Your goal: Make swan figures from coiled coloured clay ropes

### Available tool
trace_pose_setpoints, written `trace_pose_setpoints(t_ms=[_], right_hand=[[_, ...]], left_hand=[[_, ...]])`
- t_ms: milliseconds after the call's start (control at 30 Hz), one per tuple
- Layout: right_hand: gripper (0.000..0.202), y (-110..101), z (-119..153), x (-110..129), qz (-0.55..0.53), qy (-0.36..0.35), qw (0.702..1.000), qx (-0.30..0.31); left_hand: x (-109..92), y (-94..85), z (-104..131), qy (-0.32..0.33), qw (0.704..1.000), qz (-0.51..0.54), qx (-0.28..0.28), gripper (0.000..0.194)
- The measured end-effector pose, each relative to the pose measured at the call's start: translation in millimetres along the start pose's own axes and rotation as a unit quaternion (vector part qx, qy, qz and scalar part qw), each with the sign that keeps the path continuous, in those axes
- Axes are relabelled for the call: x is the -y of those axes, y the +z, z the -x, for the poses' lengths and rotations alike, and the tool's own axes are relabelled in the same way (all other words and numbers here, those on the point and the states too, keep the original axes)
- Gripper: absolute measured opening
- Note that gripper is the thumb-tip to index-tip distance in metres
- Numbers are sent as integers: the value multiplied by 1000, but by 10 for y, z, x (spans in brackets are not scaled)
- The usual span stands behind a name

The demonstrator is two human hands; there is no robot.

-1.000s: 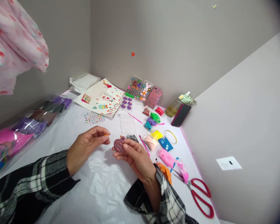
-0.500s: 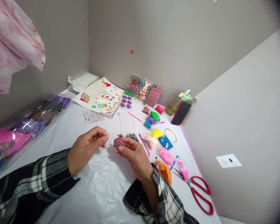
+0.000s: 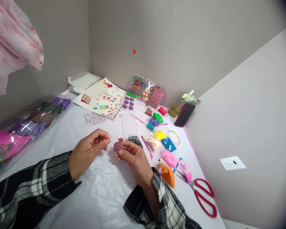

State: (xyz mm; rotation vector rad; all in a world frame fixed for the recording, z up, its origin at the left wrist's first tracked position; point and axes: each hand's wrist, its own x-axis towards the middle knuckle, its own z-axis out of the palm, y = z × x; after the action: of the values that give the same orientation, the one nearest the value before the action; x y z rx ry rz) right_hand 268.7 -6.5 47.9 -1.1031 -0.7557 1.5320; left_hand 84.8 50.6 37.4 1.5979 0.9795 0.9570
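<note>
Between the thumb and fingers of my right hand (image 3: pixel 135 159) is a small mauve clay bird (image 3: pixel 118 146) with a coiled body and an orange beak. It is upright, its head toward the wall. My left hand (image 3: pixel 90 150) is closed in a pinch to the left of the bird, a small gap away from it. A tiny orange bit of clay (image 3: pixel 105 139) shows at its fingertips. Beyond my right hand lie a packet of black clay (image 3: pixel 135 140) and a clear phone case (image 3: pixel 129 125). A pink modelling tool (image 3: pixel 147 148) rests to the right.
Several clay packets, such as the orange packet (image 3: pixel 166 175), line the right side. Red-handled scissors (image 3: pixel 206 197) lie near the right edge. A bottle (image 3: pixel 177 108) and a phone (image 3: pixel 185 115) stand at the back right. Decorated cases (image 3: pixel 147 90) and a sticker sheet (image 3: pixel 95 118) lie farther back.
My right hand has moved slightly left with the clay bird, closer to my left hand. The orange bit at my left fingertips now shows. The view has shifted a little.
</note>
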Motion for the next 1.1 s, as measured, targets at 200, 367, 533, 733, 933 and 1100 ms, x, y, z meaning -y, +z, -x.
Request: trace_pose_setpoints(t_ms=[200,367,533,733,933,1100], right_hand=[[32,4,6,-36,-2,-10,1000,9],[33,-9,-3,-56,0,-5,1000,6],[34,-2,-5,-52,-3,-4,1000,6],[31,12,5,-48,9,-5,1000,8],[32,14,5,-53,5,-2,1000,4],[33,19,10,-49,3,-1,1000,1]], left_hand=[[21,10,-7,1,1000,20,-8,19],[16,-40,25,-38,998,-30,40,52],[-17,-6,9,-12,1000,-15,2,32],[-20,30,-43,5,998,40,-49,19],[-20,-46,13,-33,999,-32,23,51],[-30,-17,21,-14,999,-31,-2,37]])
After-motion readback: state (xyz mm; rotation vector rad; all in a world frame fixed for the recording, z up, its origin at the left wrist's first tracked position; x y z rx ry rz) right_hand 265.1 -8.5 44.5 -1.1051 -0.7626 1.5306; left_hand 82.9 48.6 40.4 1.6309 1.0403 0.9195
